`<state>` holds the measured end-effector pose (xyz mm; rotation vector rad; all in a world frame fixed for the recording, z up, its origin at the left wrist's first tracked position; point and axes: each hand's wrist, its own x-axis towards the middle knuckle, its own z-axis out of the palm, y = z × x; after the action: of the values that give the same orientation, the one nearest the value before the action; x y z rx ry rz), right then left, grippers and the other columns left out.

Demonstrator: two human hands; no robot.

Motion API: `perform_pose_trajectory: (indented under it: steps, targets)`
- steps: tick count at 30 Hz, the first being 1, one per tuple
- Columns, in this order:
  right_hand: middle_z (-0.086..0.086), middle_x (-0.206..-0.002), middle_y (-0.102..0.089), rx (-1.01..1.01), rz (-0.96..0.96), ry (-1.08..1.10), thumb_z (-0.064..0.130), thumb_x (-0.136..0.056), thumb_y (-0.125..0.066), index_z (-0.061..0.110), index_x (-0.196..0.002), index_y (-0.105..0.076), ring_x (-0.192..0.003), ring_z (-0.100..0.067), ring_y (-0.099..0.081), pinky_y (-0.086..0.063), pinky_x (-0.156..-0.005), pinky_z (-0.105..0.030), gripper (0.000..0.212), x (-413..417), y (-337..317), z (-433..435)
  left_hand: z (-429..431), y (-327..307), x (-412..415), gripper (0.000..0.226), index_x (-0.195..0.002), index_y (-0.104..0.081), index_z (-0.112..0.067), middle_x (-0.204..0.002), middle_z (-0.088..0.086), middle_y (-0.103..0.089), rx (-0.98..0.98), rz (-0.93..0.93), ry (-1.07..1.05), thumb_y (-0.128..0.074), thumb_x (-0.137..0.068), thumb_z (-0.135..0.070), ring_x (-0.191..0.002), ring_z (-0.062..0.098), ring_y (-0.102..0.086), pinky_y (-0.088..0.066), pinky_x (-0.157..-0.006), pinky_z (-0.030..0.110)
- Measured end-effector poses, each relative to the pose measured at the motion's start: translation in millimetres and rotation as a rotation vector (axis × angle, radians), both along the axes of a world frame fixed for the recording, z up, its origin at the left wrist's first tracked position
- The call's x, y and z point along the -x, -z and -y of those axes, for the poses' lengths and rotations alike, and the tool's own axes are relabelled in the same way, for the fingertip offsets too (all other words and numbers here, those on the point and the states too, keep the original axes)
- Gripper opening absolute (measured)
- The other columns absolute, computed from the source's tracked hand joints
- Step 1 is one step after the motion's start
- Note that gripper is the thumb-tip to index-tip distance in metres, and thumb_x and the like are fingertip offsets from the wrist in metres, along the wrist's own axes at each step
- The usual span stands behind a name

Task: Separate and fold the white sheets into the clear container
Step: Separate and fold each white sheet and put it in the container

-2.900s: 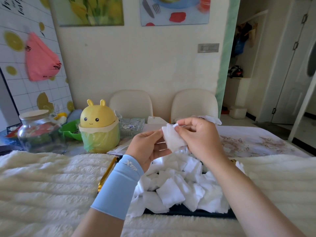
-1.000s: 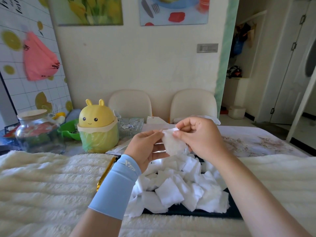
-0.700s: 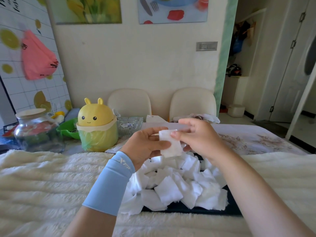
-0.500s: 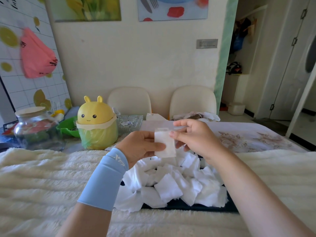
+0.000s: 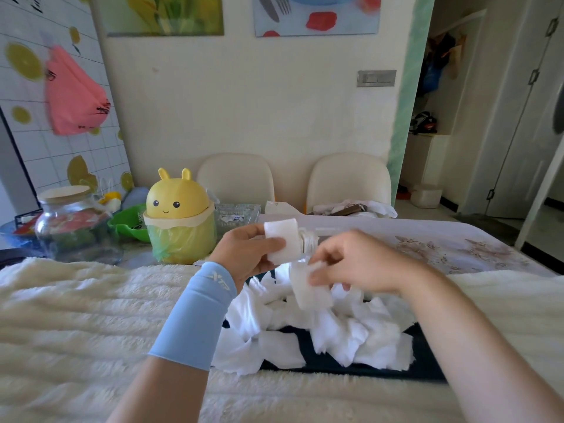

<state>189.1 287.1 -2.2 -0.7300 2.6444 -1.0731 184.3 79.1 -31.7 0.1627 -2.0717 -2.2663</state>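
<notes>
Half a second ago both hands pinched one small white piece above the pile. Now they have parted. The left hand [image 5: 247, 254] grasps a folded sheet [image 5: 281, 245] between thumb and fingers and holds it up, far of the pile. The right hand [image 5: 354, 264] has dropped lower and to the right, and its fingertips pinch a second sheet [image 5: 309, 290] that hangs just above the pile of white sheets [image 5: 341, 331]. This hand is motion-blurred, so the exact grip is hard to read.

The pile lies on a dark tray [image 5: 427, 372], which sits on the cream blanket [image 5: 76, 315] over the counter. A clear ridged object [image 5: 309, 241] shows between the hands and may be the container, though this cannot be told for sure.

The split suggests one layer has been peeled from another. With the pile this large, most of the task appears to remain.
</notes>
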Motion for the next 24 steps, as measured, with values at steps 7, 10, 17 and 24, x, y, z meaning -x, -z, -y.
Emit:
perform_pose_trajectory:
  steps: [7,10,17,24]
  targets:
    - [0.005,-0.065,-0.07,0.498,-0.015,0.15,0.007,-0.087,-0.076,0.008,-0.099,-0.074,-0.047,-0.002,-0.056,-0.045,-0.05,-0.019,0.012,2.4,-5.7,-1.7,-20.9,-4.6,-11.1,0.023,-0.107,-0.072,-0.005,-0.101,0.016,-0.076,0.101,-0.031,0.185,-0.068,-0.086,0.002,-0.085,0.022,-0.073,-0.06,-0.071,0.025]
    - [0.006,-0.063,-0.069,0.431,-0.111,0.2,0.008,-0.085,-0.078,0.01,-0.095,-0.075,-0.043,0.0,-0.054,-0.042,-0.046,-0.017,0.01,6.7,-1.8,-0.5,-23.3,-5.1,-12.0,0.024,-0.112,-0.071,-0.004,-0.105,0.015,-0.075,0.089,-0.042,0.258,-0.067,-0.089,-0.002,-0.092,0.022,-0.073,-0.06,-0.075,0.027]
    - [0.015,-0.1,-0.069,0.316,-0.277,0.318,0.03,-0.075,-0.087,0.033,-0.1,-0.071,-0.082,-0.003,-0.067,-0.05,-0.069,-0.02,0.03,13.5,4.6,-1.1,-27.5,-10.0,-12.6,0.031,-0.119,-0.065,0.002,-0.12,0.027,-0.066,-0.092,0.025,0.272,-0.049,-0.1,-0.016,-0.101,0.035,-0.068,-0.06,-0.083,0.043]
    - [-0.003,-0.091,-0.073,0.607,0.079,0.254,0.02,-0.085,-0.079,0.023,-0.115,-0.067,-0.067,-0.006,-0.064,-0.052,-0.06,-0.022,0.033,14.3,3.3,1.7,-24.3,-8.0,-13.8,0.034,-0.117,-0.068,-0.004,-0.109,0.013,-0.074,0.096,-0.067,0.344,-0.071,-0.084,0.0,-0.094,0.021,-0.073,-0.059,-0.075,0.028]
